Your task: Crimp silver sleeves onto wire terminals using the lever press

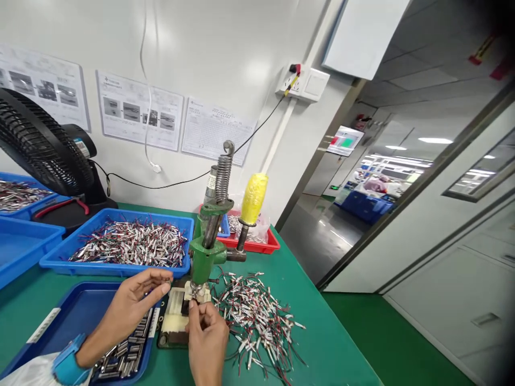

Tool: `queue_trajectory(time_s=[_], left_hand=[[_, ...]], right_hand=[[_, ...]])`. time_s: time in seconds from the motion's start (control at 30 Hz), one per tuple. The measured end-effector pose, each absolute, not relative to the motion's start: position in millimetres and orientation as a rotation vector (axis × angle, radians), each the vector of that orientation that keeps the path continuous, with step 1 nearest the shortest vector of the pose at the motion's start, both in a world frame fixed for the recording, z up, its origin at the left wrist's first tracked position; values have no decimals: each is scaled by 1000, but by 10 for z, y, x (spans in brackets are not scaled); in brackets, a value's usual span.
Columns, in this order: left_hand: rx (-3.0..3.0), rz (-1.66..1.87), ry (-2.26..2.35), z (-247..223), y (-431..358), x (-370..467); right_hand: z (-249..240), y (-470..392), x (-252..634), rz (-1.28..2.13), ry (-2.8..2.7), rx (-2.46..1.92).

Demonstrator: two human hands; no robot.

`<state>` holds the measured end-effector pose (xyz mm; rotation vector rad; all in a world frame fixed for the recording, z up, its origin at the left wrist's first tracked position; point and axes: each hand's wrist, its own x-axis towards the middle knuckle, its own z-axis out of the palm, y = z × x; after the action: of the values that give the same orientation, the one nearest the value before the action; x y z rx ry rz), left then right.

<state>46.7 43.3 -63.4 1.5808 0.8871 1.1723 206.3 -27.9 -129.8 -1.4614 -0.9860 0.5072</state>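
Observation:
A green hand press (204,260) with a spring and a yellow-wrapped handle (254,199) stands on the green table. My right hand (207,335) is at the press's pale fixture (206,294), thumb and index finger together just under the press head; what they pinch is hidden. My left hand (139,300) hovers left of the fixture, above the dark blue tray (86,300), its fingertips closed on something too small to make out. Metal cylinders (127,351) lie in that tray. Right of the press is a loose pile of small wired parts (257,316).
Behind the left hand, a blue bin (116,271) holds many wired parts. More blue bins (28,238) and a black fan (44,145) stand at the left. A red tray (271,241) sits behind the press. The table's right edge borders a doorway.

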Motion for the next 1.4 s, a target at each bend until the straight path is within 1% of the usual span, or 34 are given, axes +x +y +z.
queue_trajectory(time_s=[0.23, 0.43, 0.53, 0.73, 1.13, 1.3, 1.4], left_hand=[[1356, 1095, 917, -522, 358, 620], [1038, 1049, 840, -465, 323, 766], [994, 1030, 847, -414, 287, 800], [1316, 1069, 945, -392, 312, 834], [2027, 917, 875, -438, 397, 937], [2099, 977, 925, -525, 373, 912], [2066, 995, 883, -599, 359, 872]], right_hand=[[-1201, -335, 2049, 513, -1013, -1545], [-1234, -334, 2049, 578, -994, -1550], [-1248, -330, 2049, 570, -997, -1556], [-1254, -335, 2047, 558, -998, -1552], [-1199, -326, 2055, 542, -1002, -1533], [-1203, -374, 2091, 552, -1060, -1518], [-1121, -537, 2292, 516, -1137, -1533]])
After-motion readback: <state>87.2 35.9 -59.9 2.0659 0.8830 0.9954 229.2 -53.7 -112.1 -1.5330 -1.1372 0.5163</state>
